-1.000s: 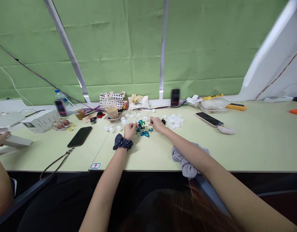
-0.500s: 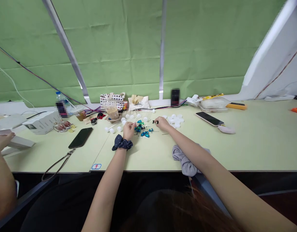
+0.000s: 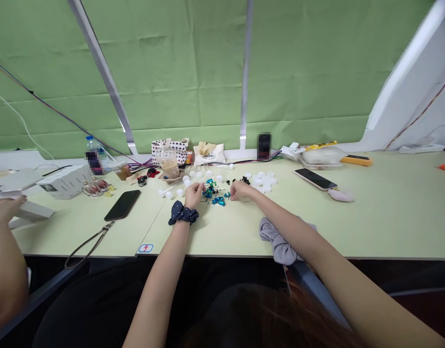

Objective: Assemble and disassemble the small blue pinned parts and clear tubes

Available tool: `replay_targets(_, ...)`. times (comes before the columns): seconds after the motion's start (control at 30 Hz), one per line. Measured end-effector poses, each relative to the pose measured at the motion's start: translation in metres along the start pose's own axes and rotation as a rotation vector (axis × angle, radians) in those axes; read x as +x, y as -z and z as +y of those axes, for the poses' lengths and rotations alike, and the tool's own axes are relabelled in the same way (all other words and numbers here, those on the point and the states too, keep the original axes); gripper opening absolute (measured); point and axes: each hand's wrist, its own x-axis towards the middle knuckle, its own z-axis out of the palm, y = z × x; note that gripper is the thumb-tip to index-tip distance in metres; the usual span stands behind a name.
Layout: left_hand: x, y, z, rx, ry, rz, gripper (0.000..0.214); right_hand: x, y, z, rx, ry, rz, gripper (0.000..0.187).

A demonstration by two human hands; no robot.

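Observation:
My left hand (image 3: 193, 194) rests on the pale green table (image 3: 370, 217), fingers curled at the left edge of a small heap of blue and black parts (image 3: 214, 192). A dark dotted scrunchie (image 3: 183, 214) sits on that wrist. My right hand (image 3: 238, 190) is closed in a pinch just right of the heap; what it grips is too small to name. Several white caps (image 3: 261, 180) lie beyond the right hand, and more white caps (image 3: 173, 192) to the left of the left hand.
A black phone (image 3: 122, 204) with a lanyard lies at left, another phone (image 3: 315, 179) at right. A grey cloth (image 3: 280, 241) hangs at the table's front edge. Bags, a drink cup (image 3: 169, 163) and a bottle (image 3: 93, 155) stand at the back. Another person's hand (image 3: 5, 209) is at far left.
My right hand drew back toward the blue parts after reaching out to the right. The left hand stayed nearly still.

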Motion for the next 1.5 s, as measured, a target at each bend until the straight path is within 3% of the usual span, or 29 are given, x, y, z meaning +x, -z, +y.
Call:
replay_targets(0.13,0.002,-0.001,-0.004,-0.047,-0.026,-0.016,0.042,0.003,-0.006,0.003,0.041,0.048,-0.02,0.006)
replay_targets(0.33,0.003,0.0,-0.004,-0.067,0.009,-0.015,0.044,0.001,-0.004,-0.002,-0.093,0.033,-0.049,0.007)
replay_targets(0.47,0.0,0.0,0.0,-0.055,-0.005,-0.018,0.043,0.001,0.006,0.0,-0.038,0.013,0.073,0.007)
replay_targets(0.63,-0.002,-0.001,0.002,-0.121,0.082,-0.057,0.042,0.005,0.008,0.002,0.297,0.121,0.307,0.006)
replay_targets(0.8,-0.001,-0.002,0.001,-0.183,0.125,-0.093,0.043,0.006,-0.001,-0.004,0.904,0.125,0.183,0.016)
replay_targets(0.9,0.0,-0.002,-0.001,-0.21,0.114,-0.109,0.043,0.005,-0.004,-0.009,1.088,0.114,0.108,0.021)
replay_targets(1.23,-0.001,-0.008,-0.003,-0.271,0.083,-0.179,0.045,0.004,-0.012,-0.026,1.061,0.025,-0.007,0.042)
replay_targets(1.5,-0.002,-0.009,0.002,-0.3,0.084,-0.14,0.045,0.007,-0.017,-0.02,0.929,0.215,0.068,0.026)
